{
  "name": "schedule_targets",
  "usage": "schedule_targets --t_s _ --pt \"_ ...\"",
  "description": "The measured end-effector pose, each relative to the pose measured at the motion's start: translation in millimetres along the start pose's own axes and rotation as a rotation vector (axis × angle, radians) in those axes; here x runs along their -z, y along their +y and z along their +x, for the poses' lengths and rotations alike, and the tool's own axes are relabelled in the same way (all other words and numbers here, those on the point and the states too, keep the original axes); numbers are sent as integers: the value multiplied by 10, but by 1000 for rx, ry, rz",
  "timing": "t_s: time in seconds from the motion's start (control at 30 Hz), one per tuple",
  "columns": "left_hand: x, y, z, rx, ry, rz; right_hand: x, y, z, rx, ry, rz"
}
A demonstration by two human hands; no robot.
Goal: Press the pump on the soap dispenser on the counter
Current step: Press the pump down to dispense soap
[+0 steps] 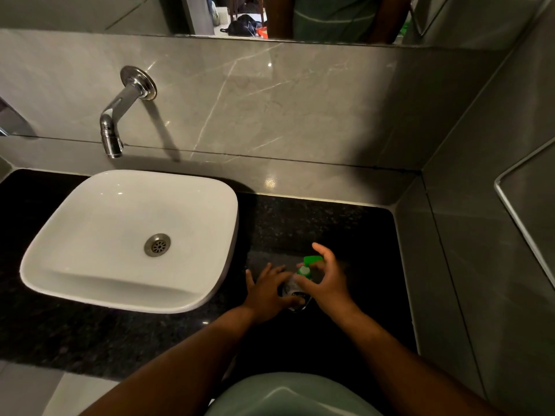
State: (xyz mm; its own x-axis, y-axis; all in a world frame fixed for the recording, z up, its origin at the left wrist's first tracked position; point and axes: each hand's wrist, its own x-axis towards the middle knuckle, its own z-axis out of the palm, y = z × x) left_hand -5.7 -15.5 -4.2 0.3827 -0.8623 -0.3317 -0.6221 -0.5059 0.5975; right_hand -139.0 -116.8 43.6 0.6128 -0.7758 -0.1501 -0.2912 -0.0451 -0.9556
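Observation:
A small clear soap dispenser (292, 288) with a green pump head (312, 260) stands on the black granite counter (300, 223), to the right of the basin. My left hand (268, 291) lies against the bottle's left side, fingers spread, thumb across its lower front. My right hand (327, 277) is at the bottle's right side; its thumb touches the neck below the pump and its fingers arch over the green head, which they partly hide. Whether the fingers rest on the pump cannot be told.
A white square basin (129, 238) sits on the counter at the left, under a chrome wall spout (112, 136). Grey stone walls close the back and the right side. A mirror runs along the top.

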Motion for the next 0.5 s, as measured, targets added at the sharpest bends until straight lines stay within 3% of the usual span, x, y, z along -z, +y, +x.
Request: schedule_targets --t_s 0.1,0.3,0.5 --pt "-31 25 0 -17 -3 -24 -32 -55 -13 -14 135 -55" --pt "17 -6 -2 36 18 -16 24 48 -12 -42 -23 117" --pt "4 16 -11 35 12 -42 -20 108 58 -60 107 35"
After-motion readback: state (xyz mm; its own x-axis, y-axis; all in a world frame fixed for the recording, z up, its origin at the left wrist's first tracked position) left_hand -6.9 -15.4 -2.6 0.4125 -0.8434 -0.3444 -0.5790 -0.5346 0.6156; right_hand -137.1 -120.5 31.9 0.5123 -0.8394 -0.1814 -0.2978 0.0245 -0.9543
